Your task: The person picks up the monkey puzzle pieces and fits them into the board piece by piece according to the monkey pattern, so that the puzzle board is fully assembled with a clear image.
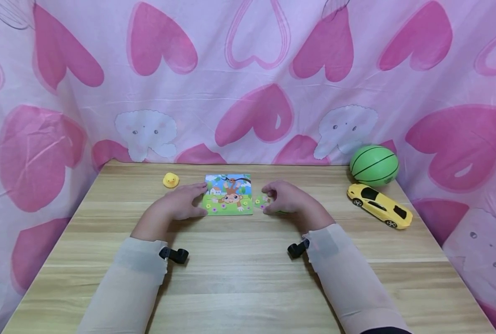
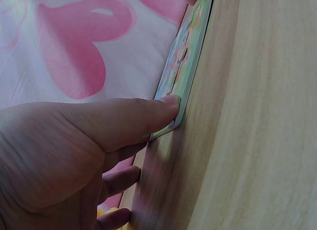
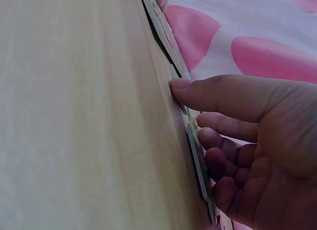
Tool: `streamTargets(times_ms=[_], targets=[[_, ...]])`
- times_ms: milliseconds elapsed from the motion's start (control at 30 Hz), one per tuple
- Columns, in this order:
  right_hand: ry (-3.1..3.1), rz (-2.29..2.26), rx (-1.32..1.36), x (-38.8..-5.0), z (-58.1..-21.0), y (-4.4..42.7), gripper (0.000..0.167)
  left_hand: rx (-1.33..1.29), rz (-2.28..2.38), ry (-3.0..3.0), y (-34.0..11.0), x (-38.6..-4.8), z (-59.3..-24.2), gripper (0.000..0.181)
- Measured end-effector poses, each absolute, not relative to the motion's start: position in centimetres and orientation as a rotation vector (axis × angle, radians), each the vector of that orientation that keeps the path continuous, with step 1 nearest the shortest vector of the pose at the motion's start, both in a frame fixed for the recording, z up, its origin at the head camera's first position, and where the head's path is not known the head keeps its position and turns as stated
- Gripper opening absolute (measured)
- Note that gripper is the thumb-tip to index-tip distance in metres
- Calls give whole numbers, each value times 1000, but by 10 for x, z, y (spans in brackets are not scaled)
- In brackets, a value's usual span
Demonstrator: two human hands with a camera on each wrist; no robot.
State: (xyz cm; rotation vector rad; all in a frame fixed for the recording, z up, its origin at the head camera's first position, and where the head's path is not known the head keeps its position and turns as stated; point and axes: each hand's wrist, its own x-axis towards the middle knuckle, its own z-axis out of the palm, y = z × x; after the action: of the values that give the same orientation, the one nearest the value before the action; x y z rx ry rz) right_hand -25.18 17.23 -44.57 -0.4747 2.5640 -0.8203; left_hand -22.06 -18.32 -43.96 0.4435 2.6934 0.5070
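Observation:
A jigsaw puzzle point(image 1: 228, 195) with a hanging monkey, a house and flowers lies flat on the table. My left hand point(image 1: 185, 202) is at its left side, the forefinger by the upper corner and the thumb touching the lower corner. In the left wrist view that thumb point(image 2: 143, 116) lies straight on the puzzle's edge. Just right of the puzzle, my right hand point(image 1: 287, 198) pinches a small green flowered puzzle piece point(image 1: 259, 201) between thumb and fingers. Below that hand, another piece point(image 3: 199, 170) shows in the right wrist view, partly hidden by curled fingers.
A yellow rubber duck point(image 1: 170, 180) sits beyond my left hand. To the right are a yellow toy car point(image 1: 379, 206) and a green ball point(image 1: 374, 165) near the table's back corner. A pink heart-patterned curtain point(image 1: 254, 116) hangs behind the wooden table point(image 1: 239, 278).

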Motion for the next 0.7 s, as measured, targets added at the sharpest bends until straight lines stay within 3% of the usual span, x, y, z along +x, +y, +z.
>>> streamTargets(times_ms=[700], targets=[[2562,-831,-432,-251,-445,170,52,428,502,2693,-182,-220,-438,84]])
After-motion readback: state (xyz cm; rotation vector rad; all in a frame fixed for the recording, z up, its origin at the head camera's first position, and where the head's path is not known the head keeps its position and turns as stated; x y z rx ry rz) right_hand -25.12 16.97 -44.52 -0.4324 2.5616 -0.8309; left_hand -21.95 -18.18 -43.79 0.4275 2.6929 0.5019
